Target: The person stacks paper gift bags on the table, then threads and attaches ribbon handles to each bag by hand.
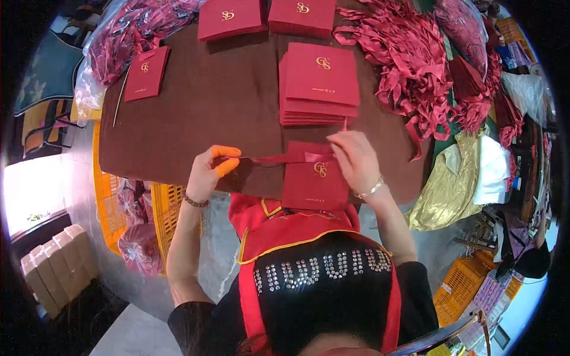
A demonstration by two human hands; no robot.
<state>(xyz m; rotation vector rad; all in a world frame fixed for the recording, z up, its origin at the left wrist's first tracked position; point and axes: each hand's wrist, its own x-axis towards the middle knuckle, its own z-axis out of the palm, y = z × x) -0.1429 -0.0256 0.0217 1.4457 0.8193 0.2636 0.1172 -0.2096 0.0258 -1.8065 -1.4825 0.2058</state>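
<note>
A red paper bag (312, 187) with a gold monogram lies at the table's front edge, close to my body. A red satin ribbon (270, 159) stretches leftward from its upper part. My left hand (214, 171), with orange finger cots on thumb and forefinger, is pinched on a thin needle-like tool (246, 158) at the ribbon's left end; its exact shape is too small to tell. My right hand (358, 160) grips the bag's upper right edge, its fingertips partly hidden, and a short ribbon end sticks up beside them. Just beyond sits a stack of similar red bags (320, 77).
Two more bag stacks (233, 18) stand at the table's far edge. Loose red ribbons (409, 71) heap up on the right. At left lie a single bag (146, 74), a thin stick (122, 98) and ribbon in clear plastic (122, 47). Yellow crates (169, 207) stand below left.
</note>
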